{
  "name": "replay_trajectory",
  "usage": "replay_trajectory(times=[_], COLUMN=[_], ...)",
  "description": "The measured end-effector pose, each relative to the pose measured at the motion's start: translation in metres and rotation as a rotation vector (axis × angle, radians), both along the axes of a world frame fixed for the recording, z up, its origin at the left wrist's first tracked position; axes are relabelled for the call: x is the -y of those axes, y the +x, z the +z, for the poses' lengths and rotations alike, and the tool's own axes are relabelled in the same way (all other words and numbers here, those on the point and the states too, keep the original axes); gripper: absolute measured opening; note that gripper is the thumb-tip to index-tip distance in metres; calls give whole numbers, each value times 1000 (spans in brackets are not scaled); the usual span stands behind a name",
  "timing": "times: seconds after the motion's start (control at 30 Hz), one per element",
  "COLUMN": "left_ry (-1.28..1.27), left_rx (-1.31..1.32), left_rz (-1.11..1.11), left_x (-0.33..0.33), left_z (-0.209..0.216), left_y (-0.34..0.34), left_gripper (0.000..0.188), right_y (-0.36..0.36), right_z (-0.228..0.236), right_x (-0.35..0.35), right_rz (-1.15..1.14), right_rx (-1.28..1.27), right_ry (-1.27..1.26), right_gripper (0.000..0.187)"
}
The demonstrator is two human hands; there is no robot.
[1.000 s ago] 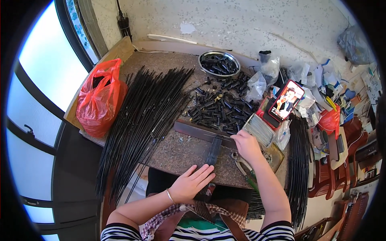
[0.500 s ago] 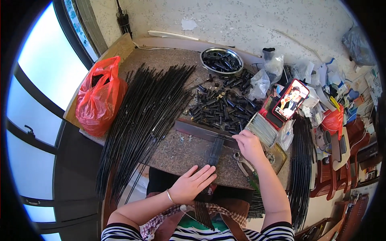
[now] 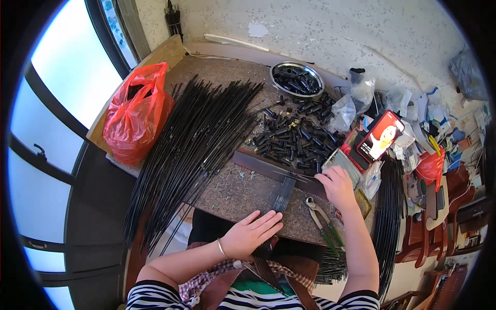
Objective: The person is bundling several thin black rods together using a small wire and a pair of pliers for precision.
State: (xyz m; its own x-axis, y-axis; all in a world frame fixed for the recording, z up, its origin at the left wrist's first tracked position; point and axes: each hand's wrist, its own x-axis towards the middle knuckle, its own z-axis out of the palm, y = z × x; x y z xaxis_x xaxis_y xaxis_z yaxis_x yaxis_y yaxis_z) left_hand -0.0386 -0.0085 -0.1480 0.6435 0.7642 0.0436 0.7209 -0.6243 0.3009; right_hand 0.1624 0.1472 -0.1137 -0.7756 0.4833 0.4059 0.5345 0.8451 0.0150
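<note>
My left hand (image 3: 252,235) lies flat with fingers stretched out, pressing on a row of thin black rods (image 3: 283,196) side by side. The rods run from my lap up to a long dark bar (image 3: 256,161) on the table. Across their far ends lie thin metal wires (image 3: 297,176). To the right, the fingers of my right hand (image 3: 337,187) are pinched together at the wires' right end; the fingertips are partly hidden. Pliers with green handles (image 3: 321,222) lie below that hand. Beyond the bar spreads a pile of short black tubular parts (image 3: 289,135).
A large heap of long black rods (image 3: 196,139) covers the left side, beside a red plastic bag (image 3: 137,116). A metal bowl (image 3: 272,85) of black parts stands at the back. A phone (image 3: 381,136) leans at the right, near clear plastic bags (image 3: 343,112).
The view has shifted slightly, moving the scene rightward. My right hand stays at the wires' right end, its fingers now more curled. My left hand remains flat on the rods.
</note>
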Motion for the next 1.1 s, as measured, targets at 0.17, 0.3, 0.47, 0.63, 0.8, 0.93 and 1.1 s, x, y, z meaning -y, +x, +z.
replay_trajectory(times=[0.17,0.3,0.47,0.63,0.8,0.93,1.1], left_ry=[-1,16,-16,50,148,197,97], left_rx=[31,-14,183,228,137,184,480], left_rz=[10,-13,16,-19,-23,78,-127], left_x=[-3,-4,-3,-9,-9,3,-4], left_z=[2,2,-3,-5,2,29,69], left_y=[-2,0,-1,-3,-1,10,19], left_gripper=[73,74,78,72,71,60,35], right_y=[-13,-37,-36,-35,-47,-20,3], right_z=[-5,-8,14,46,66,103,145], right_x=[3,4,18,113,175,186,205], right_rz=[-39,-53,-73,584,251,336,653], right_rx=[-133,-261,-150,-341,-824,-1135,-1425], right_ry=[-278,-449,-561,-1459,-1061,-904,-576], right_gripper=[14,14,41,49,22,29,23])
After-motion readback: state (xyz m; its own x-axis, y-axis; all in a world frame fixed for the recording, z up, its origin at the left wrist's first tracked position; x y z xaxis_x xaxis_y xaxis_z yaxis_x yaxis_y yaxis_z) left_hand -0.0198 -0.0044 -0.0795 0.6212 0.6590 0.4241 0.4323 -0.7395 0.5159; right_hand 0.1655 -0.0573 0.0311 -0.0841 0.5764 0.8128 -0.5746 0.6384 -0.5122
